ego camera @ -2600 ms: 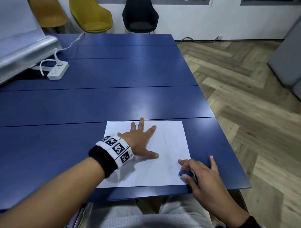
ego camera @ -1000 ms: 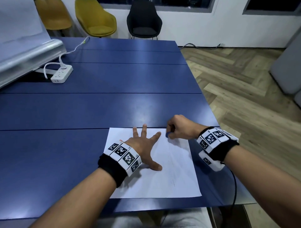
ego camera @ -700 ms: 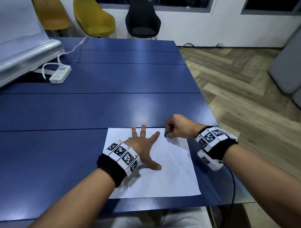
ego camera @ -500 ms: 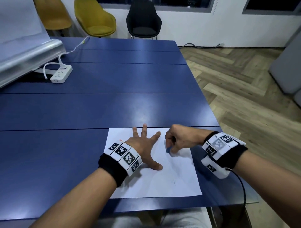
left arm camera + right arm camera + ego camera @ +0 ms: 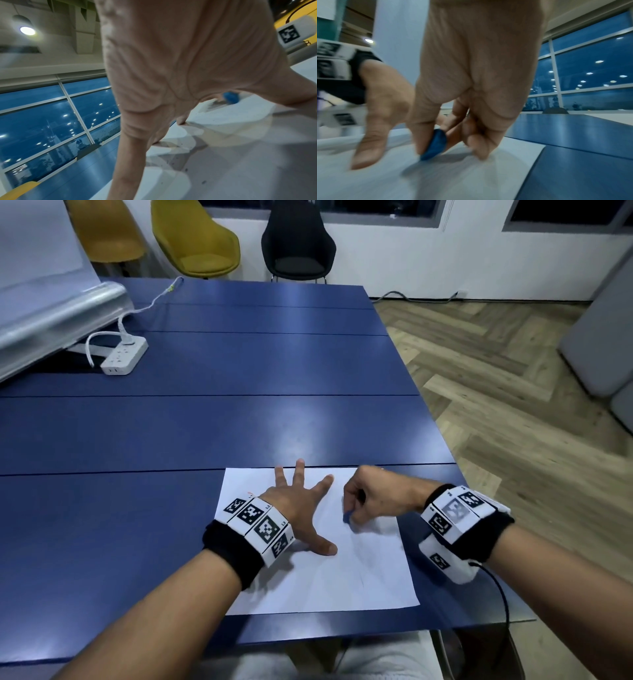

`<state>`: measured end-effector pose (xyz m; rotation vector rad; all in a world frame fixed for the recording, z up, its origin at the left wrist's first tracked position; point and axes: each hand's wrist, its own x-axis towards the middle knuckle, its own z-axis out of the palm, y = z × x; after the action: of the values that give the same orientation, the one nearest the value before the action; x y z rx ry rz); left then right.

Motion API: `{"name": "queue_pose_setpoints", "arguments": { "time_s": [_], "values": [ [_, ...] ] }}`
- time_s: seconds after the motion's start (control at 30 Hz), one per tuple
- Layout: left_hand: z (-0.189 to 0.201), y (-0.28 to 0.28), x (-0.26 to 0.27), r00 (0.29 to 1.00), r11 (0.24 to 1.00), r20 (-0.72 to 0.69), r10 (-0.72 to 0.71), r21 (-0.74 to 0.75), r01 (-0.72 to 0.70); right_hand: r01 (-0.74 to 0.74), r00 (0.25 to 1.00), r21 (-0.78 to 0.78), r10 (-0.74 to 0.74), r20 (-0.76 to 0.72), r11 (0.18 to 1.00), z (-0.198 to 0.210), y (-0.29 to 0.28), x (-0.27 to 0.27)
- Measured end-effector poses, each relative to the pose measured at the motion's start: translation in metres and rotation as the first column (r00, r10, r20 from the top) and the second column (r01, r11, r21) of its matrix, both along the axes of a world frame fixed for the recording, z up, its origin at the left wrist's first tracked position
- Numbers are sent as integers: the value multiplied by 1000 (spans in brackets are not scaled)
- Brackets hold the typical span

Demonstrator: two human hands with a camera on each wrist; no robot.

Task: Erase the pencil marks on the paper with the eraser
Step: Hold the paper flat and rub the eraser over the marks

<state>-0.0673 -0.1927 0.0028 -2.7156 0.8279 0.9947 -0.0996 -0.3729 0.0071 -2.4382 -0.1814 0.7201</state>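
While left hand (image 5: 297, 506) presses paper (image 5: 359, 570) flat with fingers spread, right hand (image 5: 376, 497) pinches blue eraser (image 5: 347, 517), now drawn nearer down the sheet from its far edge: rubbing underway, faint marks remaining.

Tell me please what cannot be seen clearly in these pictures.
- Pencil marks on the paper: head view, too faint to trace.
- Eraser: head view, mostly covered by the right hand; right wrist view, blurred.
- Palm of the left hand: head view, pressed face down on the paper.
- Contact of eraser with paper: blurred.
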Motion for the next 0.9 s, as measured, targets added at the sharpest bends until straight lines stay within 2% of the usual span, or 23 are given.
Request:
{"name": "queue_pose_setpoints", "arguments": {
  "time_s": [0.1,0.13,0.23,0.27,0.4,0.43,0.53,0.57,0.6,0.7,0.73,0.83,0.9],
  "values": [
    [-1,0,-1,1000,1000,0,-5,1,5,-103,985,22,105,-136,994,2,1,-9],
    [-1,0,-1,1000,1000,2,-7,2,7,-77,991,25,79,-107,997,2,-1,-6],
    [-1,0,0,1000,1000,4,-12,-2,12,84,992,24,-86,97,996,-2,-3,4],
    [-1,0,1,1000,1000,1,-14,-1,14,98,988,23,-100,117,995,-2,-3,3],
    [-2,-1,2,1000,1000,2,-17,4,17,-82,996,-52,80,-45,995,2,4,-7],
    [-2,0,2,1000,1000,2,-17,8,17,-85,996,-70,84,-24,994,4,4,-5],
    [-3,-1,3,1000,1000,-3,-19,8,19,51,987,-72,-39,158,996,1,-2,6],
    [-4,-1,3,1000,1000,-2,-20,7,20,69,983,-59,-58,175,996,0,-2,5],
    [-4,-1,3,1000,1000,0,-19,7,19,48,988,-56,-39,148,997,-2,-2,1],
    [-4,0,2,1000,1000,4,-12,7,12,-121,991,-75,115,-73,990,-2,5,-13],
    [-4,0,1,1000,1000,5,-12,5,12,-132,988,-76,125,-88,988,-1,5,-13],
    [-4,-1,2,1000,1000,12,-18,4,18,9,999,-35,-8,40,999,0,1,-6],
    [-5,-1,2,1000,1000,7,-19,6,19,31,998,-11,-30,52,999,-1,3,-14]
  ]
}}
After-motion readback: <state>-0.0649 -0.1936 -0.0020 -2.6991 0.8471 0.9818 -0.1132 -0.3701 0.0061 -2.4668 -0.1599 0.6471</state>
